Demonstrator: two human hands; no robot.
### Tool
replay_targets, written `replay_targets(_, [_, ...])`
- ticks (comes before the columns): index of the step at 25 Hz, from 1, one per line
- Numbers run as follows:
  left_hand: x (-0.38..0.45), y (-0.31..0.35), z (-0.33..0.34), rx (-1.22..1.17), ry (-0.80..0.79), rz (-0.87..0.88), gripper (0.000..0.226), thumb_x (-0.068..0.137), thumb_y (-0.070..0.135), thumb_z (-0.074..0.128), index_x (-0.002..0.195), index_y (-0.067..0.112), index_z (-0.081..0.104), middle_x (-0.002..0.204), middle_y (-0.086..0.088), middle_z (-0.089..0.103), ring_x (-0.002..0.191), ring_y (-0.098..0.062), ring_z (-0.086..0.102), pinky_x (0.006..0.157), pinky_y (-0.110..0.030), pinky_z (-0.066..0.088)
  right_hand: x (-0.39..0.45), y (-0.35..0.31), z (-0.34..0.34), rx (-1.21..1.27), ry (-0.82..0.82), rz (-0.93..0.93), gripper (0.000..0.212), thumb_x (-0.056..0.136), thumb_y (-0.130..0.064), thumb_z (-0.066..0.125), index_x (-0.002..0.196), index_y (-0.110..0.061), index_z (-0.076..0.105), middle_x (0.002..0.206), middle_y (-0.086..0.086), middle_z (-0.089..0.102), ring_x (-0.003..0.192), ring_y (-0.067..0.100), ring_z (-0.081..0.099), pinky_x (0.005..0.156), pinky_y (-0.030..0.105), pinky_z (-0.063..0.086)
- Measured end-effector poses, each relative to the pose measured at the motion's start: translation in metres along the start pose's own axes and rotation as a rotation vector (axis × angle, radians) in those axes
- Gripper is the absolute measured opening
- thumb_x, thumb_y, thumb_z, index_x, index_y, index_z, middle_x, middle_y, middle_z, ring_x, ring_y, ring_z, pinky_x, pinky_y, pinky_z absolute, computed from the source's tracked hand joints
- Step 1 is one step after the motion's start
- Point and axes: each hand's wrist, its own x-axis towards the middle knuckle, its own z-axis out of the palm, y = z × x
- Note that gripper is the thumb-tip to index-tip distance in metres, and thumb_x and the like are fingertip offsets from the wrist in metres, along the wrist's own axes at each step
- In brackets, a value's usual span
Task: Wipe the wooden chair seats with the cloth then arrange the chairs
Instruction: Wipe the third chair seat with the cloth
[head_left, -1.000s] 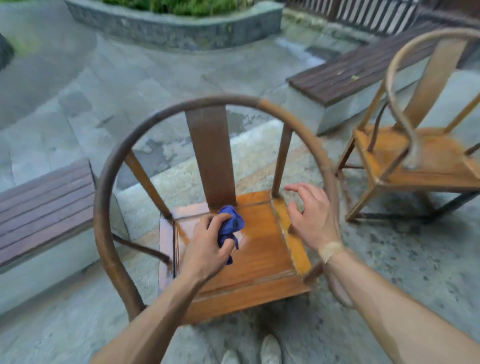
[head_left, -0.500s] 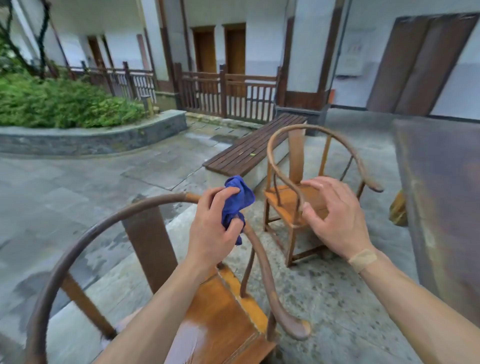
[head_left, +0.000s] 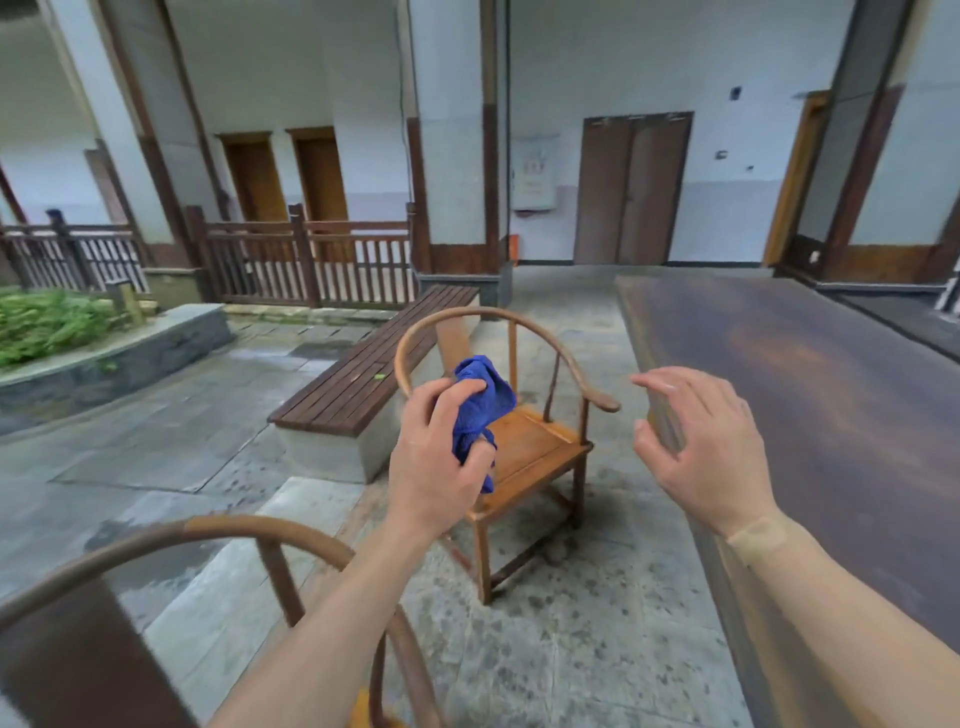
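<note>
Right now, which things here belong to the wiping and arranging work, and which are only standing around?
Belonging to the job:
blue cloth, bunched in the left hand
far chair
near chair
right hand, open and empty

Only standing around:
slatted bench
dark table
wooden fence
planter

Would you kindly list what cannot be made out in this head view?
- Near chair: seat cut off by the bottom edge and covered by the left arm.
- Far chair: front-left of seat behind the left hand and blue cloth.
- Wall notice: text too small and blurred.
- Right hand: open, holding nothing.
</note>
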Motion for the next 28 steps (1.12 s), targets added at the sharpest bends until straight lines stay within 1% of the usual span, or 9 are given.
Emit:
replay_targets(3, [0.030, 0.003, 0.055, -0.024, 0.002, -0.005, 0.049, 0.080, 0.031, 0.049, 0.128, 0.027, 0.054, 0.130, 0.000, 0.048, 0.116, -0.019, 0.051, 0.084, -0.032, 0.048, 0.011, 0.050, 0.003, -0.060, 0.013, 0.014, 0.040, 0.084, -0.034, 0.054, 0.121, -0.022, 0.065, 0.122, -0.002, 0.064, 0.116, 0.021, 0.057, 0.091, 0.034, 0.040])
replay_targets(7, [0.060, -0.002, 0.116, -0.038, -0.005, -0.010, 0.049, 0.080, 0.032, 0.050, 0.128, 0.025, 0.054, 0.130, -0.001, 0.048, 0.115, -0.021, 0.051, 0.083, -0.037, 0.051, 0.022, 0.110, 0.010, -0.113, -0.007, 0.005, 0.040, 0.084, -0.032, 0.056, 0.121, -0.022, 0.066, 0.122, -0.003, 0.064, 0.115, 0.022, 0.058, 0.091, 0.038, 0.044])
replay_targets(10, [0.078, -0.013, 0.145, -0.023, -0.009, -0.026, 0.049, 0.081, 0.032, 0.049, 0.129, 0.024, 0.054, 0.130, -0.002, 0.047, 0.114, -0.020, 0.051, 0.083, -0.039, 0.052, 0.030, 0.144, 0.028, -0.113, -0.027, 0.029, 0.040, 0.085, -0.034, 0.054, 0.121, -0.022, 0.066, 0.123, -0.003, 0.064, 0.117, 0.021, 0.057, 0.092, 0.037, 0.043])
replay_targets(15, [0.105, -0.045, 0.186, 0.005, 0.013, -0.047, 0.051, 0.080, 0.031, 0.048, 0.129, 0.019, 0.056, 0.131, -0.004, 0.048, 0.115, -0.019, 0.050, 0.086, -0.032, 0.047, 0.051, 0.174, 0.074, -0.083, -0.015, 0.034, 0.039, 0.086, -0.034, 0.054, 0.121, -0.022, 0.065, 0.123, -0.003, 0.064, 0.118, 0.017, 0.054, 0.091, 0.033, 0.041])
replay_targets(20, [0.145, -0.102, 0.240, 0.003, 0.037, -0.076, 0.048, 0.081, 0.028, 0.049, 0.128, 0.020, 0.056, 0.129, -0.005, 0.048, 0.111, -0.021, 0.052, 0.079, -0.035, 0.051, 0.086, 0.216, 0.142, -0.081, -0.055, -0.011, 0.039, 0.086, -0.033, 0.053, 0.122, -0.022, 0.065, 0.123, -0.003, 0.064, 0.117, 0.018, 0.055, 0.092, 0.033, 0.040])
replay_targets(22, [0.168, -0.127, 0.260, 0.008, 0.043, -0.079, 0.049, 0.081, 0.028, 0.049, 0.128, 0.020, 0.056, 0.129, -0.005, 0.049, 0.113, -0.022, 0.052, 0.081, -0.033, 0.050, 0.108, 0.236, 0.177, -0.075, -0.065, -0.038, 0.038, 0.086, -0.032, 0.053, 0.121, -0.022, 0.065, 0.122, -0.003, 0.064, 0.116, 0.019, 0.056, 0.092, 0.034, 0.041])
replay_targets(25, [0.208, -0.168, 0.283, 0.033, 0.051, -0.103, 0.049, 0.081, 0.028, 0.050, 0.129, 0.019, 0.057, 0.130, -0.004, 0.048, 0.115, -0.021, 0.051, 0.085, -0.026, 0.044, 0.156, 0.261, 0.238, -0.058, -0.084, -0.032, 0.039, 0.085, -0.032, 0.053, 0.120, -0.021, 0.065, 0.122, -0.002, 0.064, 0.115, 0.020, 0.057, 0.093, 0.037, 0.042])
replay_targets(28, [0.245, -0.219, 0.306, 0.081, 0.051, -0.102, 0.049, 0.081, 0.027, 0.051, 0.129, 0.018, 0.057, 0.129, -0.004, 0.048, 0.115, -0.021, 0.051, 0.087, -0.026, 0.044, 0.193, 0.284, 0.300, -0.046, -0.099, -0.034, 0.038, 0.086, -0.033, 0.053, 0.120, -0.019, 0.066, 0.122, -0.001, 0.064, 0.115, 0.021, 0.057, 0.094, 0.035, 0.041])
